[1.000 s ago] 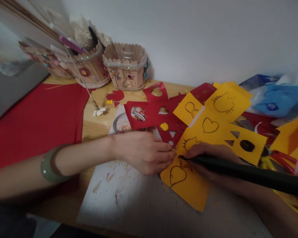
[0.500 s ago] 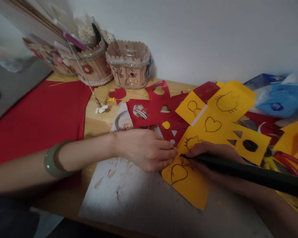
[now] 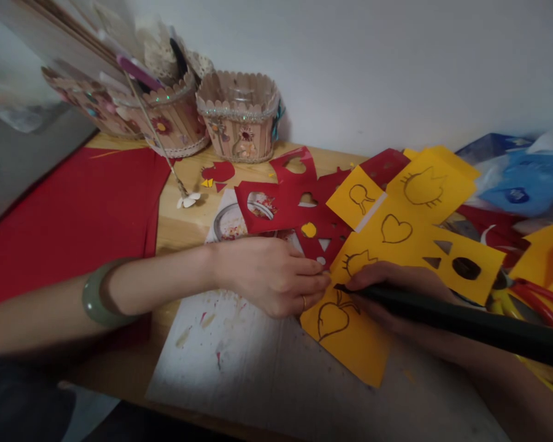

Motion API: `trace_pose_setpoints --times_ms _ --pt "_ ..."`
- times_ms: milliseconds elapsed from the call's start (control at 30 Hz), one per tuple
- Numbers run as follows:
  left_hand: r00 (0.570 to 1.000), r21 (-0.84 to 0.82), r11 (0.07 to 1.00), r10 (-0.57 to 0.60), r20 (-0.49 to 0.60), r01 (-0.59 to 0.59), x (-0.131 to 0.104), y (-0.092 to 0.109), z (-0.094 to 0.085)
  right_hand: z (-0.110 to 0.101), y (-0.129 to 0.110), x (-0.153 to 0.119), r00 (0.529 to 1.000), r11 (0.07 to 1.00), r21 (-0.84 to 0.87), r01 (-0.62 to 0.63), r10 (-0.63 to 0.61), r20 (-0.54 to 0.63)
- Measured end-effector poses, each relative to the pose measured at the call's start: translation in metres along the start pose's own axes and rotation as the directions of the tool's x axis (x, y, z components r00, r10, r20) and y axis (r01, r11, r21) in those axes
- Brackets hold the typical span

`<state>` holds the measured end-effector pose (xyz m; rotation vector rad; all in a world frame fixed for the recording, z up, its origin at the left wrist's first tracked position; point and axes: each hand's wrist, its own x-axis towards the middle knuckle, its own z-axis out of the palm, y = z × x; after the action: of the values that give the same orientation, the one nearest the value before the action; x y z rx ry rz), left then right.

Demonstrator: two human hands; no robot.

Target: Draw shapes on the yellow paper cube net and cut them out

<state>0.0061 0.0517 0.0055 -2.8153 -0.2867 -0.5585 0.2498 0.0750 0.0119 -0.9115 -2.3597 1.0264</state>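
Yellow paper [image 3: 368, 362] with dark line drawings, among them a heart, a leafy heart shape and spiky rounded outlines, lies on a pale board [image 3: 239, 374]. My left hand [image 3: 271, 279], with a ring and a green bangle on that arm, is closed at the paper's left edge, its fingertips pinching or pressing the edge. In my right hand [image 3: 396, 291] is a long dark pen [image 3: 461, 319], its tip on the yellow paper just above the leafy drawing. The pen hides part of that hand.
Red cut paper [image 3: 286, 205] lies behind my left hand, red sheets [image 3: 74, 209] at left. Decorated wooden baskets [image 3: 242, 116] stand against the wall. Red-handled scissors [image 3: 534, 298] and a blue plastic bag [image 3: 529, 184] are at right, beside more yellow paper.
The whole view has shifted very slightly. Both hands, the pen and the yellow paper keep nearly the same places.
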Motion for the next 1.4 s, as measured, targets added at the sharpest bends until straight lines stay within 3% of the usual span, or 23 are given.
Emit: trace_pose_setpoints --times_ms 267,633,967,1400 --pt "0.997 -0.031 0.999 0.009 -0.072 -0.011 0.0 -0.001 0.001 0.0 -0.001 0.0 0.997 0.998 0.0 0.07 -0.07 -0.026" --pt "0.998 -0.019 1.0 0.014 -0.06 -0.015 0.0 -0.001 0.0 0.001 0.0 0.0 0.991 0.988 -0.078 0.13 -0.132 -0.029" --pt "0.996 -0.016 0.998 0.058 -0.062 -0.06 0.0 -0.003 0.001 -0.003 0.015 -0.006 0.977 0.987 -0.068 0.148 -0.135 0.166" --pt "0.999 -0.078 0.997 0.017 -0.041 -0.02 0.002 -0.002 0.001 0.001 0.011 -0.005 0.968 0.976 -0.077 0.205 -0.191 0.16"
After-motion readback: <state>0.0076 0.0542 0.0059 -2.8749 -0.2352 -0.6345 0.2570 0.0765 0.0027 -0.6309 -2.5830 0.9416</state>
